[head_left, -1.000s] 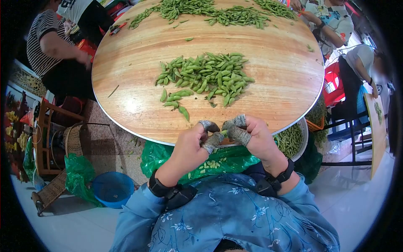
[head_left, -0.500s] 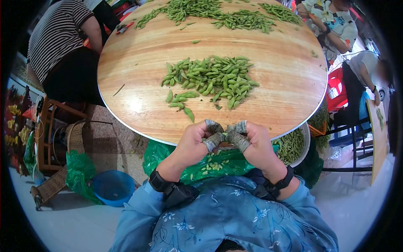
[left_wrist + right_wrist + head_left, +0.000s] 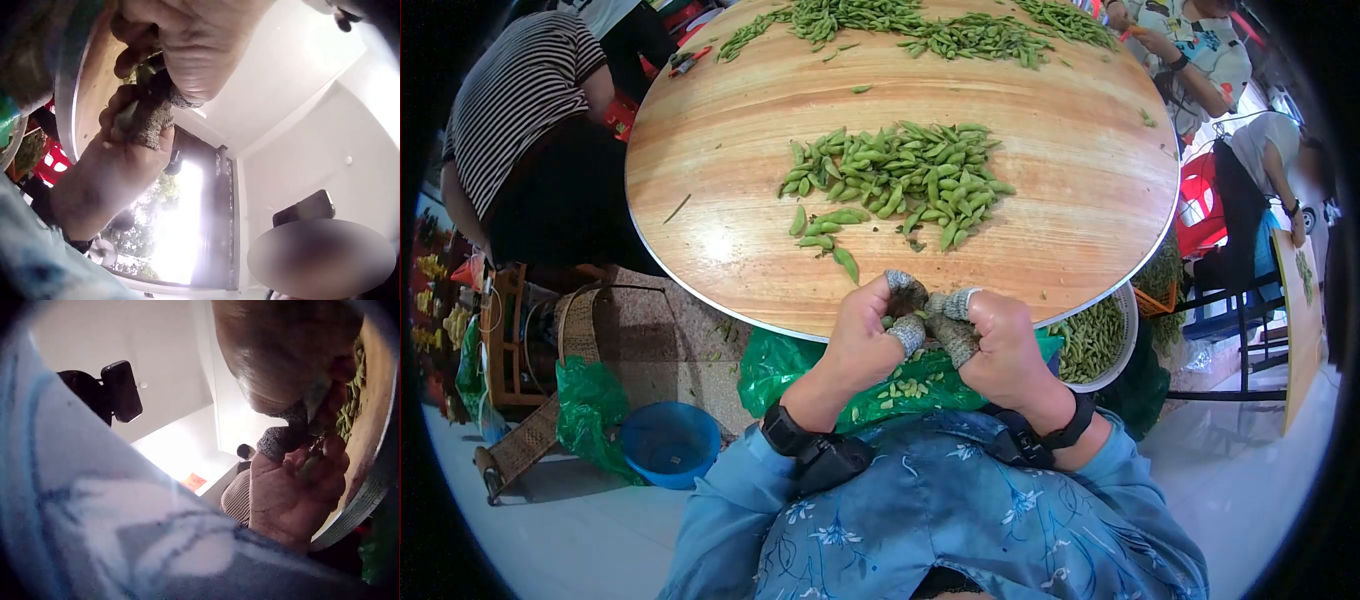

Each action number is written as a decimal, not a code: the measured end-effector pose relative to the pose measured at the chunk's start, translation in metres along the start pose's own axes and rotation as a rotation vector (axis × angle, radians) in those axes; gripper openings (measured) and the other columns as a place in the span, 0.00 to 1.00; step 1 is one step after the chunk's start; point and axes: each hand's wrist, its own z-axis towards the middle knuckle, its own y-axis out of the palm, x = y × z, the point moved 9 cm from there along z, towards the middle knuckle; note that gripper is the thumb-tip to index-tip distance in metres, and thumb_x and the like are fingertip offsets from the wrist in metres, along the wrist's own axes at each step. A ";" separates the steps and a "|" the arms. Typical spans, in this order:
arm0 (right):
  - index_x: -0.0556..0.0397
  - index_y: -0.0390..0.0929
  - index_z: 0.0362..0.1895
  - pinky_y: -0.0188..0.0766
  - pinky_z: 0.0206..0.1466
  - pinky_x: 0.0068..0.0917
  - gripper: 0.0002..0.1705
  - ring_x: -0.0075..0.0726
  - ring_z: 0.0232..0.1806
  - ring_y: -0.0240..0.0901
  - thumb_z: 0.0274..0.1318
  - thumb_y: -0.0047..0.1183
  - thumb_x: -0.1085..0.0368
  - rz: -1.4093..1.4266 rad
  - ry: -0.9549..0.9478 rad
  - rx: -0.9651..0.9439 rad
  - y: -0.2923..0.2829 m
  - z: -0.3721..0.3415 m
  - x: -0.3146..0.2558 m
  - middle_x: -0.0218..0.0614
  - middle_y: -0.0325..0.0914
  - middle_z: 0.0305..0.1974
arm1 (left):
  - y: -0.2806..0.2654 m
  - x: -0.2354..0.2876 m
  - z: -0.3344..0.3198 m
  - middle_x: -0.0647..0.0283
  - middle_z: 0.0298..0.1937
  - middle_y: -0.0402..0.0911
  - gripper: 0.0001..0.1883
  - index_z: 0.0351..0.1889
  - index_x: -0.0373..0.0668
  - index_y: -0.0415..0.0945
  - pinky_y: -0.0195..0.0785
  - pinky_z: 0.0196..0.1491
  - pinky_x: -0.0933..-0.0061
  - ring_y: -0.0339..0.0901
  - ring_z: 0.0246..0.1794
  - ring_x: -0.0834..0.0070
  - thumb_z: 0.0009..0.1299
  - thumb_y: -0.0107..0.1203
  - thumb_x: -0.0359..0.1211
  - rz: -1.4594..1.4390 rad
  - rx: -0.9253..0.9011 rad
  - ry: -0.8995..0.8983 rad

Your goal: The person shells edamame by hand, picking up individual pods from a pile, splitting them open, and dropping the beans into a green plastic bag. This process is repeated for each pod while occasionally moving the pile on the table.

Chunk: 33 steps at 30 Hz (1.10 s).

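Note:
My left hand (image 3: 862, 338) and right hand (image 3: 1006, 346) meet at the table's near edge, with grey fabric sleeves on thumbs and forefingers. In the left wrist view, a green pod (image 3: 145, 71) is pinched in my left fingers, and something green (image 3: 127, 122) lies within my curled right hand (image 3: 112, 178). The right wrist view shows more green (image 3: 307, 466) in my left hand (image 3: 284, 500). A heap of pods (image 3: 930, 178) lies beyond the hands on the wooden table (image 3: 730, 165). Pale beans (image 3: 908, 388) rest below them on a green plastic bag (image 3: 772, 372).
A white basket of pods (image 3: 1095, 345) stands beside my right forearm. More pods (image 3: 980, 38) are heaped along the table's far side. On the floor at left is a blue basin (image 3: 668, 445). People are at both sides, including one in a striped shirt (image 3: 525, 95).
Both hands stay together at the table edge; their fingertips have closed up and less of the pod shows between them. The person in stripes at left has shifted and bends lower.

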 end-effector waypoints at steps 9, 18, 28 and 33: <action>0.61 0.71 0.28 0.65 0.29 0.19 0.02 0.18 0.26 0.65 0.47 0.48 0.74 0.603 0.306 -0.007 0.011 -0.001 0.045 0.32 0.73 0.23 | 0.001 -0.003 0.003 0.67 0.30 0.69 0.11 0.34 0.36 0.65 0.65 0.36 0.81 0.67 0.32 0.83 0.52 0.45 0.18 0.085 -0.001 0.045; 0.61 0.71 0.29 0.65 0.29 0.19 0.04 0.19 0.26 0.66 0.47 0.50 0.72 0.327 0.183 0.006 0.002 0.002 0.024 0.31 0.73 0.23 | 0.005 -0.006 0.006 0.66 0.30 0.69 0.13 0.35 0.36 0.64 0.64 0.36 0.81 0.67 0.32 0.82 0.52 0.41 0.16 -0.055 -0.012 0.010; 0.54 0.72 0.31 0.58 0.22 0.13 0.04 0.18 0.21 0.64 0.49 0.47 0.70 0.881 0.503 -0.048 0.010 -0.008 0.057 0.30 0.72 0.24 | 0.008 0.009 0.001 0.69 0.28 0.68 0.11 0.38 0.39 0.64 0.58 0.26 0.86 0.66 0.25 0.85 0.55 0.47 0.24 0.015 -0.080 0.073; 0.58 0.70 0.34 0.57 0.17 0.15 0.11 0.26 0.20 0.66 0.49 0.45 0.64 1.286 0.640 -0.073 0.027 -0.012 0.071 0.34 0.71 0.22 | 0.009 0.007 -0.001 0.70 0.23 0.66 0.13 0.38 0.39 0.64 0.47 0.17 0.89 0.61 0.17 0.87 0.57 0.52 0.31 -0.172 -0.129 0.052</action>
